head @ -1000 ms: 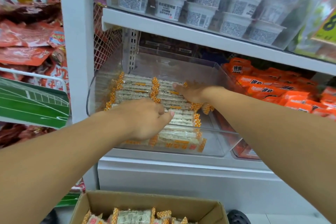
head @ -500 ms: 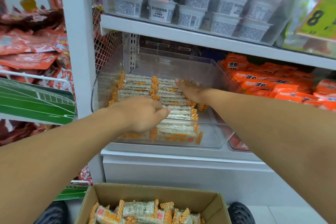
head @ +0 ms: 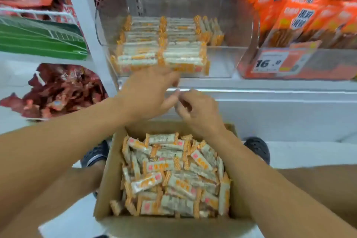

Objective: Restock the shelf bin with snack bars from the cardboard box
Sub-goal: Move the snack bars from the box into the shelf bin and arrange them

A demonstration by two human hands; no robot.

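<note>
Orange packets beside shelf bin

White metal store shelving with a white upright post, stocked with orange packets and red snack bags, above a pale floor. An orange price tag fronts one bin.

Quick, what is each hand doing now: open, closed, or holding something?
Left hand: open, fingers relaxed, holding nothing.
Right hand: fingers loosely curled, nothing visible in its grip; blurred.
</note>
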